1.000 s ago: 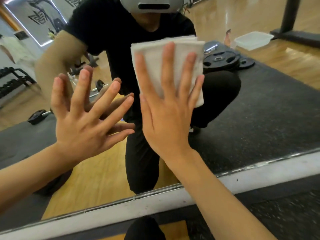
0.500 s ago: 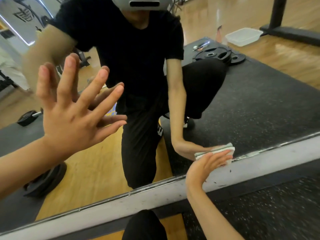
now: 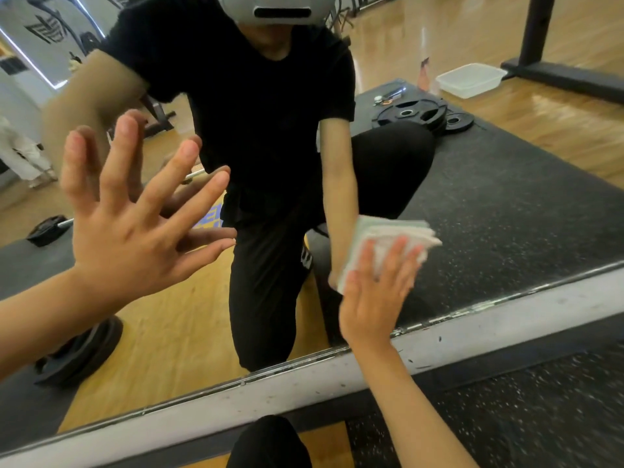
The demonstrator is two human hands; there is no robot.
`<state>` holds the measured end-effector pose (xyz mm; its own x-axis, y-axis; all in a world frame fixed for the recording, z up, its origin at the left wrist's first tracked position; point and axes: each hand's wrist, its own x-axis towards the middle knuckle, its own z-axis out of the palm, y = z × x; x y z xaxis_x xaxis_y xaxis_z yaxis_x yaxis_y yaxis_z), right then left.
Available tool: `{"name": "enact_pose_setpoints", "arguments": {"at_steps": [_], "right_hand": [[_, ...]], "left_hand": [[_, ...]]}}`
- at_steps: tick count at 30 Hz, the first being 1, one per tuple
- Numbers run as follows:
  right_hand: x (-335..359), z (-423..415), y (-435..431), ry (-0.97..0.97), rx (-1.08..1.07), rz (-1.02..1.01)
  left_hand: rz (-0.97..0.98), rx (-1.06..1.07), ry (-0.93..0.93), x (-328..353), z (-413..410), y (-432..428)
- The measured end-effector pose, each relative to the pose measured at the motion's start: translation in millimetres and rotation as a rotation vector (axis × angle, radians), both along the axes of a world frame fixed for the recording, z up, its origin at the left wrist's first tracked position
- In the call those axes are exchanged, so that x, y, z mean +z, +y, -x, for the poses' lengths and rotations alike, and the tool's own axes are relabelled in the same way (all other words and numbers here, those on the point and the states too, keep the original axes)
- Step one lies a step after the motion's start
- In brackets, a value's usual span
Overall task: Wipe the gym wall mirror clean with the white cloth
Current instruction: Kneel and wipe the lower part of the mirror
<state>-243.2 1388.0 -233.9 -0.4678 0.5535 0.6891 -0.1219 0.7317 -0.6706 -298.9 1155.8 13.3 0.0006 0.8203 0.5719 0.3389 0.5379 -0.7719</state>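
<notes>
Right hand: the right hand [image 3: 374, 298] lies flat, fingers straight and slightly fanned, pressing the white cloth [image 3: 381, 236] against the glass; nothing is pinched.
White cloth: folded into a thick pad of several layers, soft and nubbly like towelling, its edges stacked and faintly greenish. It sits low on the mirror [image 3: 506, 204], right of the person's reflection and a little above the bottom edge.
Left hand: the left hand [image 3: 128, 231] is spread wide and holds nothing. Its fingertips meet their reflections, so it seems braced on the glass.
Mirror surface: smooth, hard and glossy, giving a sharp reflection of the person in black, kneeling.
Bottom frame: a pale grey strip [image 3: 526, 319], matte, scuffed and flecked with dark marks, with a grimy line where the glass meets it.
Floor: dark rubber matting [image 3: 547, 407], coarse and speckled, and a patch of yellow wood beside the person's knee [image 3: 270, 444].
Reflected room: round black weight plates [image 3: 410, 116] and a clear rectangular plastic tub [image 3: 471, 79] lie on the floor behind the person.
Progress: judged mid-wipe, working the lower band. No smears or wet streaks show, so which parts are done cannot be told.
What is left: probably the strip along the frame and the glass under the left hand; the upper mirror is out of view.
</notes>
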Motion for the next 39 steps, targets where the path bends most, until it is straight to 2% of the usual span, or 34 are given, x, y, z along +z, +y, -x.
{"name": "enact_pose_setpoints", "arguments": {"at_steps": [4,8,10,11,12,17,21,25,27,29,31,35,37,39], "right_hand": [[-54,-10,5,-0.039,-0.034,0.533],[-31,-10,17,0.061,-0.088,1.185],[-3,-7,25,0.088,-0.121,1.349],[13,-6,24,0.097,-0.119,1.352],[30,-6,21,0.113,-0.1,1.29],[135,8,11,0.158,-0.094,0.652],[229,17,-20,0.195,-0.16,0.351],[320,20,-60,0.259,-0.148,-0.048],[338,19,-57,0.265,-0.155,-0.225],[327,18,-36,0.258,-0.122,-0.393],[294,14,-9,0.232,-0.088,-0.445],[211,2,29,0.082,-0.121,-0.285],[194,-5,36,0.023,-0.118,-0.227],[205,-5,36,0.022,-0.124,-0.252]], "left_hand": [[0.01,-0.019,-0.039,0,1,3],[0.015,-0.007,-0.028,-2,1,2],[0.008,-0.009,0.013,-2,1,4],[0.008,-0.019,0.03,-2,0,5],[0.008,-0.023,0.045,-1,0,4],[-0.009,0.001,0.025,0,-2,8],[0.014,0.03,-0.002,1,-4,7],[0.01,0.029,-0.043,-1,-3,5],[0.02,0.038,-0.033,-2,-3,4],[0.017,0.04,-0.015,1,-4,4],[0.016,0.035,0.007,2,-4,4],[0.017,0.003,-0.001,5,-3,5],[0.023,-0.001,-0.011,4,-2,4],[0.023,-0.003,-0.02,2,0,5]]}}
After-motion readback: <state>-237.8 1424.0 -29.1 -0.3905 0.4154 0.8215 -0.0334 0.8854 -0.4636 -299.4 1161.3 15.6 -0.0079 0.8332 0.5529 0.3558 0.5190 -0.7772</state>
